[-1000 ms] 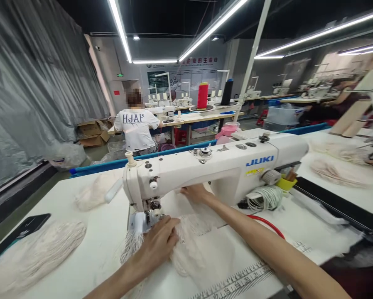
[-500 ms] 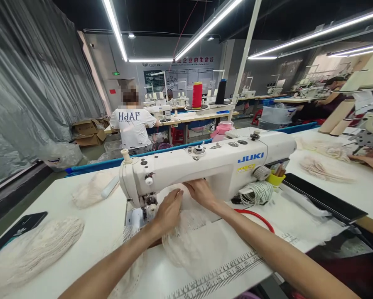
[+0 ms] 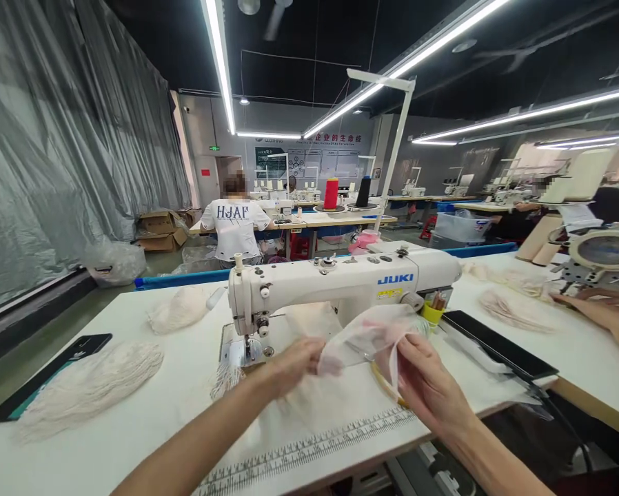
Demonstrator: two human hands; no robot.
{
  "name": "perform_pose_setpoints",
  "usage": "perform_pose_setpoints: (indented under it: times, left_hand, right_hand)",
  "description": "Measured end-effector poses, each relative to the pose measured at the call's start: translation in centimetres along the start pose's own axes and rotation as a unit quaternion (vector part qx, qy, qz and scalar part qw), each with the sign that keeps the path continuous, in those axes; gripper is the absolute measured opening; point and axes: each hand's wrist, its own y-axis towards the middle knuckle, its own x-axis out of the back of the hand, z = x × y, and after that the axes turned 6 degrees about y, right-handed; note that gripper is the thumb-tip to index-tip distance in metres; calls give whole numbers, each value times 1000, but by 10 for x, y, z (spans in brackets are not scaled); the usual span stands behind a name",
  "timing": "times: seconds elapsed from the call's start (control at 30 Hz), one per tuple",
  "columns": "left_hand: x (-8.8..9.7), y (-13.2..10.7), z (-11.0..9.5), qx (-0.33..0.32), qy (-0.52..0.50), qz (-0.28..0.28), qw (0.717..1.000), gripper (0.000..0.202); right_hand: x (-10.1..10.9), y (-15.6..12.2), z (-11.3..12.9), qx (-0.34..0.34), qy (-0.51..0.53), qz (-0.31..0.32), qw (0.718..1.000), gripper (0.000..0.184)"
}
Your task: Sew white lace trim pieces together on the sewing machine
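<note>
Compared with half a second ago, both our hands are out from under the arm of the sewing machine [image 3: 340, 286]. They no longer lie flat by the needle but are raised in front of it. The sheer fabric piece [image 3: 364, 334], previously spread on the machine bed, now hangs clear of the desk [image 3: 134, 420] between them. Our left hand [image 3: 293, 362], blurred, is closed on its left end. Our right hand [image 3: 428, 386] has its fingers curled around the right end.

The room is a workshop. A grey curtain [image 3: 56, 151] covers the left wall, and light strips [image 3: 219, 62] run along the dark ceiling. The white desk carries fringe bundles [image 3: 89, 386], a flat black device [image 3: 56, 362] at its left edge, and a yellow cup [image 3: 432, 315] just beside the machine base. A co-worker [image 3: 236, 224] sits well apart at a further desk. Another person's hand [image 3: 599, 310] rests at the right.

Readable markings:
- "JUKI" in blue on the machine.
- "HJAF" on the co-worker's shirt.
- A printed ruler strip [image 3: 314, 448] along the near desk edge.
</note>
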Motion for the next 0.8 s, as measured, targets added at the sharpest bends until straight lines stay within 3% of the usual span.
perform_pose_setpoints:
  times: [0.07, 0.13, 0.17, 0.23, 0.3, 0.33, 0.47, 0.53, 0.63, 0.8]
  left_hand:
    - [-19, -27, -5, 33, -213, 46, 975, 55]
    - [-34, -51, -9, 32, -304, 3, 952, 56]
    - [-39, -61, -10, 25, -302, -40, 952, 53]
    - [-43, -79, -9, 11, -245, -121, 962, 45]
    - [-42, -94, -5, 1, -169, -139, 976, 37]
    - [-40, -101, -2, -2, -134, -127, 983, 33]
    - [-33, -130, 10, 14, 32, -70, 997, 24]
    - [-31, -144, 14, 29, 94, -77, 992, 24]
    - [-28, -160, 20, 52, 68, -108, 990, 28]
    - [-19, -176, 28, 82, -4, -103, 991, 22]
  right_hand:
    - [3, -19, -4, -25, -10, 12, 1000, 25]
    - [11, -39, -9, -64, -33, 67, 995, 29]
    - [16, -50, -12, -95, -56, 121, 986, 29]
    - [26, -66, -18, -165, -123, 261, 943, 29]
    - [30, -77, -26, -218, -161, 354, 895, 30]
    - [29, -79, -31, -233, -153, 368, 887, 36]
    - [-7, -75, -54, -247, -55, 299, 920, 69]
    - [-34, -69, -64, -239, -101, 260, 930, 51]
    - [-64, -63, -74, -214, -189, 248, 926, 34]
    - [-74, -63, -79, -114, -279, 252, 920, 29]
